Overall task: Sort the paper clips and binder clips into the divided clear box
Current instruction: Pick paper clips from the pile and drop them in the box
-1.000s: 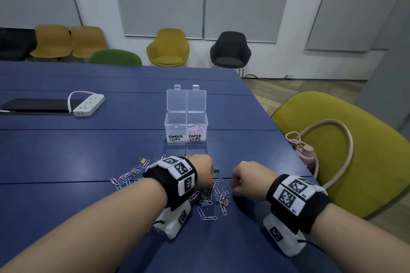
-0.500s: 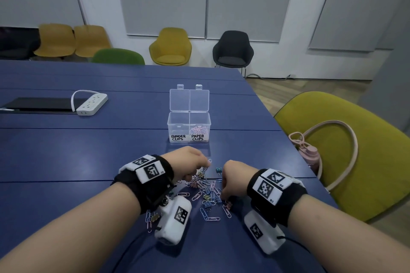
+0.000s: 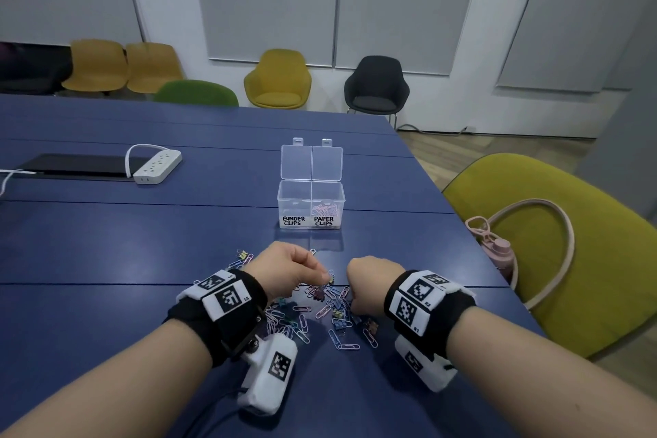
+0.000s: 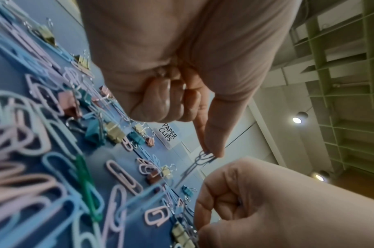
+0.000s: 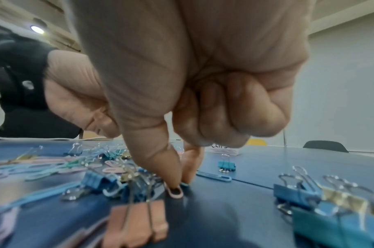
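The clear divided box (image 3: 281, 199) stands open mid-table; its right cell, labelled PAPER CLIPS, holds pink paper clips (image 3: 325, 210), and the BINDER CLIPS cell looks empty. A loose pile of pastel paper clips and small binder clips (image 3: 320, 313) lies between my wrists. My left hand (image 3: 325, 277) hovers over the pile's far edge. Its thumb and forefinger pinch the wire handle of a small binder clip (image 4: 205, 156). My right hand (image 5: 181, 182) is down on the table, thumb and forefinger tips pinching a pink paper clip (image 5: 176, 193); its other fingers are curled.
A white power strip (image 3: 158, 167) and a flat black device (image 3: 78, 165) lie at the far left. The table's right edge runs close to my right wrist. Beyond it a yellow-green chair (image 3: 586, 277) holds a pink bottle (image 3: 499, 256).
My right hand slid left into the pile and pinched down on a paper clip. My left hand drew back a little and turned, thumb and forefinger now closed on a clip's wire.
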`<state>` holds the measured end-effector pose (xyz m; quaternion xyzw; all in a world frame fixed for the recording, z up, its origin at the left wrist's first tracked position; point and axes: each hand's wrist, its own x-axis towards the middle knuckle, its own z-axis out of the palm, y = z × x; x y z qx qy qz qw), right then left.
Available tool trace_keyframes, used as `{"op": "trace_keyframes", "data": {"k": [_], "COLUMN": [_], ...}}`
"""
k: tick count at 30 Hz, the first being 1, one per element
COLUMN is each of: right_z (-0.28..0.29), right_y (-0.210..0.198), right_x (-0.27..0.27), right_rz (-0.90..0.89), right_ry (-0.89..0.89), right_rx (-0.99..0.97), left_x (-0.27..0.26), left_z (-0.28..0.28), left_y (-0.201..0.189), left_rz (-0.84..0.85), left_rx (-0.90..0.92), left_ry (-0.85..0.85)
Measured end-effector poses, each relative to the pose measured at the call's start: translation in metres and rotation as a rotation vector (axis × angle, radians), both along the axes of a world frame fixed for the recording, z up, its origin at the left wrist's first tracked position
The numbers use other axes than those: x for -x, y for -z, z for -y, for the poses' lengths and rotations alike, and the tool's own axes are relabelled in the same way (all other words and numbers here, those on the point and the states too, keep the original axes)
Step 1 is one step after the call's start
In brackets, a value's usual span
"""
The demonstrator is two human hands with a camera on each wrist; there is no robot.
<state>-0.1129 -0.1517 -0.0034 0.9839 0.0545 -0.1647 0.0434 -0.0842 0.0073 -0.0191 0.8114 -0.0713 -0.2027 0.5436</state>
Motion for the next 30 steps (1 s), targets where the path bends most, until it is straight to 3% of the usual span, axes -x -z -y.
{"op": "trace_keyframes", "data": {"k": [5, 8, 10, 13, 15, 18, 20, 23, 25, 27, 30], "right_z": [-0.003, 0.007, 0.018, 0.035, 0.044, 0.051, 0.054, 0.053, 0.049, 0.046, 0.039], "right_y": [0.000, 0.001, -0.001, -0.001, 0.002, 0.007, 0.009, 0.009, 0.008, 0.009, 0.004], "right_x": [0.002, -0.001, -0.002, 0.004, 0.008, 0.011, 0.010, 0.006, 0.003, -0.001, -0.005], "right_rz": [0.047, 0.042, -0.004, -0.154, -0.261, -0.276, -0.233, -0.201, -0.159, -0.077, 0.032], "right_ry": [0.001, 0.035, 0.150, 0.549, 0.653, 0.667, 0.697, 0.766, 0.793, 0.676, 0.196], "right_rx": [0.016, -0.133, -0.443, -1.320, -1.777, -2.152, -2.233, -2.160, -1.936, -1.521, -0.710], "left_x": [0.003, 0.003, 0.004, 0.004, 0.005, 0.006, 0.005, 0.001, -0.002, -0.003, 0.001], "left_z": [-0.005, -0.005, -0.010, -0.019, -0.021, -0.018, -0.017, -0.016, -0.013, -0.010, -0.008], "left_y": [-0.001, 0.000, -0.001, -0.004, -0.007, -0.011, -0.014, -0.013, -0.010, -0.009, -0.012], "left_rz": [0.002, -0.191, -0.400, -0.595, -0.646, -0.645, -0.624, -0.575, -0.506, -0.311, 0.069], "left_rx": [0.036, 0.350, 0.607, 0.831, 0.911, 0.901, 0.838, 0.674, 0.521, 0.209, -0.400], "left_ry": [-0.100, -0.263, -0.309, -0.315, -0.331, -0.323, -0.328, -0.322, -0.279, -0.176, 0.072]}}
